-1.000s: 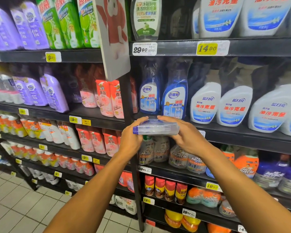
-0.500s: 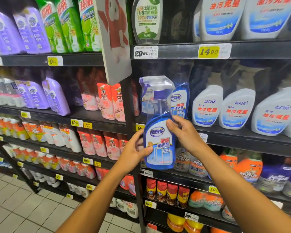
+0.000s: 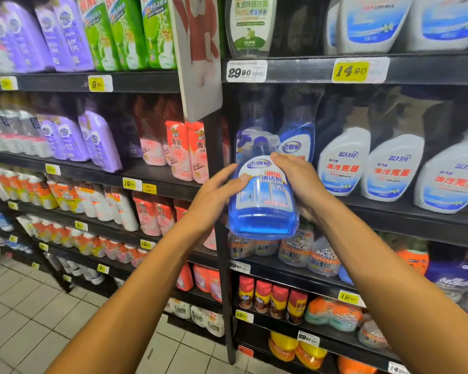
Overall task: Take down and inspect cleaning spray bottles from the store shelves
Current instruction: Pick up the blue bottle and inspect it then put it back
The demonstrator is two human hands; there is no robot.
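Observation:
A blue glass-cleaner spray bottle (image 3: 262,203) is held in front of the shelves, tilted so its base faces me and its plastic-wrapped trigger head points away toward the shelf. My left hand (image 3: 214,195) grips its left side with the thumb on the label. My right hand (image 3: 300,182) clasps its right side and shoulder. A second blue bottle of the same kind (image 3: 297,144) stands on the shelf just behind.
White spray bottles (image 3: 392,168) line the dark shelf (image 3: 405,220) to the right. Purple and red refill pouches (image 3: 97,141) fill the left bay. A hanging sign (image 3: 197,49) juts out at the upright post (image 3: 222,292). Tiled floor lies lower left.
The bottle lay sideways between my hands, then stood upright with its label to me, and now tips back with its base toward me. Both hands have shifted higher on it.

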